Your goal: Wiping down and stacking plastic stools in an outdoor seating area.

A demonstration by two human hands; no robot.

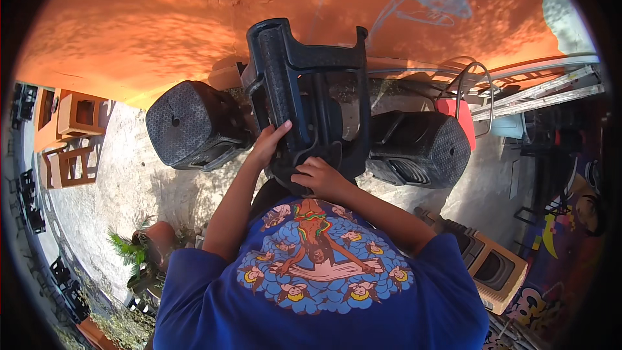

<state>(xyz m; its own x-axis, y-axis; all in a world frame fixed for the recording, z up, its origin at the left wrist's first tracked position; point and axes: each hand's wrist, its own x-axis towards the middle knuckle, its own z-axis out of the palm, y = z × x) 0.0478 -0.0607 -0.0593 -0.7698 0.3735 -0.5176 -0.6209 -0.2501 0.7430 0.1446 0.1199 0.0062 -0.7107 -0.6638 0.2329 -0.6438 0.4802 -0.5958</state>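
Observation:
A black plastic stool [278,82] stands in front of my torso, its open leg frame pointing up towards the orange wall. My left hand [270,145] grips its left side, the thumb lying along a ribbed leg. Lower down, the curled fingers of my right hand [321,178] hold the stool's near part; exactly what they pinch is hidden. Another black stool [187,121] lies tipped over to the left, its honeycomb-patterned seat facing outward. To the right, a similar stool [427,148] lies on its side.
Behind the stools rises an orange wall [160,19]. A metal ladder [539,95] and a red chair [457,116] are at the right. Brown stools [80,114] stand far left on the concrete floor [121,170]. A potted plant [160,240] is at lower left, another brown stool [500,267] at lower right.

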